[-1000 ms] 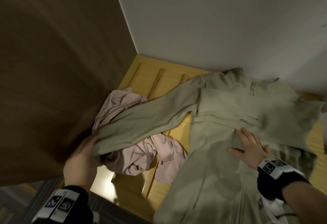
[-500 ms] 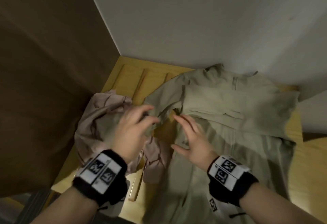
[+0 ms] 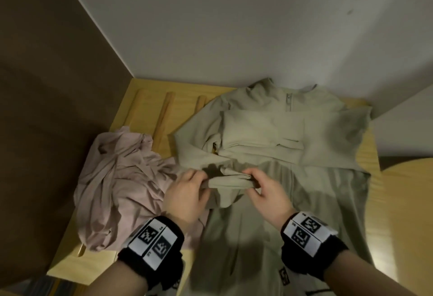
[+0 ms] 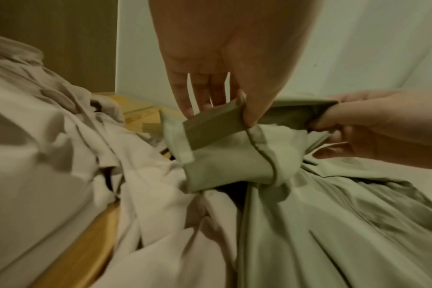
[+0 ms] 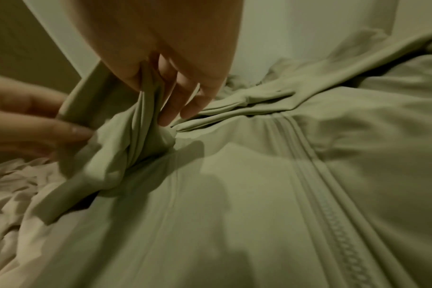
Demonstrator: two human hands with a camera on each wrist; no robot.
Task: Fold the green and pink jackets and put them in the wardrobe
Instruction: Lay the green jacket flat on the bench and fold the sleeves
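The green jacket (image 3: 276,146) lies spread front-up at centre frame, zipper closed, one sleeve folded across its chest, the other's cuff lifted. The pink jacket (image 3: 117,183) sits crumpled at left, touching it.

Your left hand (image 3: 185,196) no longer stretches the green jacket's (image 3: 276,202) sleeve (image 3: 225,183) out over the pink jacket (image 3: 121,183); it now brings the cuff in, and your right hand (image 3: 269,192), off the jacket's front, pinches the same sleeve beside it
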